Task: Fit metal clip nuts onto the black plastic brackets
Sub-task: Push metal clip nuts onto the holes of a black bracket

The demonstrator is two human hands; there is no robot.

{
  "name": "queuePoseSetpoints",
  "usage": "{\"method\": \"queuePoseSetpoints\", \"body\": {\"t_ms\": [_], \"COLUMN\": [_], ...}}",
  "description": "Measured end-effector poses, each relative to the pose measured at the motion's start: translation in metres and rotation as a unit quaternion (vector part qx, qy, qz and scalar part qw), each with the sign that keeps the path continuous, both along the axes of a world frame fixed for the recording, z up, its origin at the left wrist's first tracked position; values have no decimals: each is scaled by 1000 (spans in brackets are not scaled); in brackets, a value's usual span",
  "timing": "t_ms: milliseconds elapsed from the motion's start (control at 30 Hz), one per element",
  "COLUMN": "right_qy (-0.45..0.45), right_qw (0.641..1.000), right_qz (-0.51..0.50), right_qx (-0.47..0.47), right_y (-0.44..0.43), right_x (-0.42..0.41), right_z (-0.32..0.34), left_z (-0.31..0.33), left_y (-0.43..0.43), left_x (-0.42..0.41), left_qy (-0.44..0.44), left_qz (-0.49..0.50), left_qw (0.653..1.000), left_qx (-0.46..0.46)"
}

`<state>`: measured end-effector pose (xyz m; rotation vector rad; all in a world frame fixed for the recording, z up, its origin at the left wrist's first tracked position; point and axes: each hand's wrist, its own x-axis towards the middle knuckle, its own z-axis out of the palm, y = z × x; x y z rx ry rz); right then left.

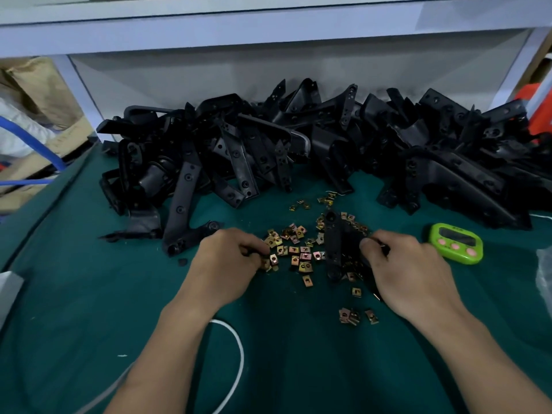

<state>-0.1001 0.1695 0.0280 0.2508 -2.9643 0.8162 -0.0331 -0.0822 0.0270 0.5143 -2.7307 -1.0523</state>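
Right hand (409, 264) grips the bracket (334, 243), likely stiff and light, by its side. Left hand (230, 258) curls over clip nuts (298, 252), pinch unclear. Nuts likely springy, slippery: take by edges.

A green-covered workbench (89, 294) carries a green digital timer (456, 243). Black plastic brackets (298, 144) are heaped behind the timer, with metal clip nuts (298, 252) scattered to its left and a white cable (236, 354) nearer-left.
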Motion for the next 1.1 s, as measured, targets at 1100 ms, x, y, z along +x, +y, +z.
{"method": "queuePoseSetpoints", "body": {"t_ms": [1100], "right_qy": [60], "right_qw": [929], "right_qz": [189], "right_qx": [-314], "right_y": [-31], "right_x": [28], "right_z": [-8], "left_z": [8], "left_y": [50], "left_x": [1], "left_qy": [102], "left_qz": [-88], "left_qw": [929], "left_qx": [345]}}
